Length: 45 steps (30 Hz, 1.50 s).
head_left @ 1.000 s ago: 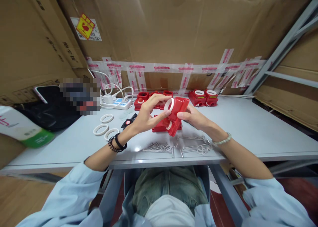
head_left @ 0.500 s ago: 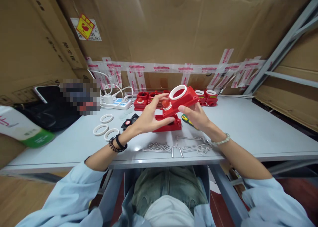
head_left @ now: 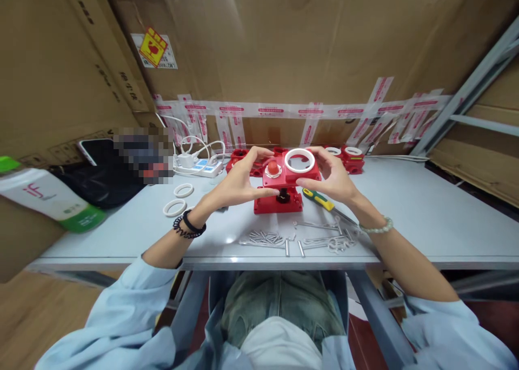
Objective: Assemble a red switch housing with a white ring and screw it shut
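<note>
I hold a red plastic cover [head_left: 290,173] level with both hands above a red base [head_left: 278,202] that rests on the table. The cover carries a white ring [head_left: 299,160] and a small red button [head_left: 273,168] on top. My left hand [head_left: 237,182] grips its left side, fingers curled round the edge. Gripping the right side is my right hand [head_left: 334,178].
A green-and-yellow screwdriver [head_left: 320,199] lies right of the base. Several metal screws and pins [head_left: 284,240] lie near the front edge of the grey table [head_left: 421,219]. White rings [head_left: 178,200] lie at left, a power strip [head_left: 198,167] and more red housings [head_left: 351,156] at the back.
The cover was tilted on edge, then turned flat with the ring up, and now sits level just over the base. The camera view shifted slightly.
</note>
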{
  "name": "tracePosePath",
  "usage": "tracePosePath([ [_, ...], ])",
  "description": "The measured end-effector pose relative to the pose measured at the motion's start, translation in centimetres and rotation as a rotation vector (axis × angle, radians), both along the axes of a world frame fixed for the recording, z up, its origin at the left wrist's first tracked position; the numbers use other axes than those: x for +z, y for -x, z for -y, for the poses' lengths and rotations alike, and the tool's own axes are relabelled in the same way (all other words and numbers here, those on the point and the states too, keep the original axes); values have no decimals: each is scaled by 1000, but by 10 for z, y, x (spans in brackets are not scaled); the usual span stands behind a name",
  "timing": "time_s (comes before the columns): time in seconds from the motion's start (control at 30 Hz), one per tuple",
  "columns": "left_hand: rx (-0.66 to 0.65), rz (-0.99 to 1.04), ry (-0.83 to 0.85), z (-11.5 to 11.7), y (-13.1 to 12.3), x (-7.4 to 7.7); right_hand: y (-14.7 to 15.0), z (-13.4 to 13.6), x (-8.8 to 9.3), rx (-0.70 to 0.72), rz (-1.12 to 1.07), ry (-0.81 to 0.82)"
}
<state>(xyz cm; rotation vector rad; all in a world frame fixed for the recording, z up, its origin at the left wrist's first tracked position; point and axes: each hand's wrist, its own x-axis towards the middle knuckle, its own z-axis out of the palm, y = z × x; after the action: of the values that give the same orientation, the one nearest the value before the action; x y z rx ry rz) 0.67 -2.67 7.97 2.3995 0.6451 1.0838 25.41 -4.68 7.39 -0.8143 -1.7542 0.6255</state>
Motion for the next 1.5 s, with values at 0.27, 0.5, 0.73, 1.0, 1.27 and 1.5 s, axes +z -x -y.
tracePosePath([
  [0.27, 431, -294, -38, -7, 60, -13, 1, 0, 0, -152, -50, -13],
  [0.5, 628, -508, 104, -13, 109, -43, 1, -3, -1, -185, -74, -4],
  [0.73, 607, -458, 151, -8, 107, -49, 0, -2, -1, -216, -64, 24],
  [1.0, 488, -253, -21, 2, 71, -15, -6, -3, 4, -240, -114, -12],
  [1.27, 111, -154, -81, -16, -34, -5, -12, -3, 11, -274, -217, -16],
  [1.5, 52, -221, -12, -29, -39, -17, -12, -1, 12, -281, -209, -27],
])
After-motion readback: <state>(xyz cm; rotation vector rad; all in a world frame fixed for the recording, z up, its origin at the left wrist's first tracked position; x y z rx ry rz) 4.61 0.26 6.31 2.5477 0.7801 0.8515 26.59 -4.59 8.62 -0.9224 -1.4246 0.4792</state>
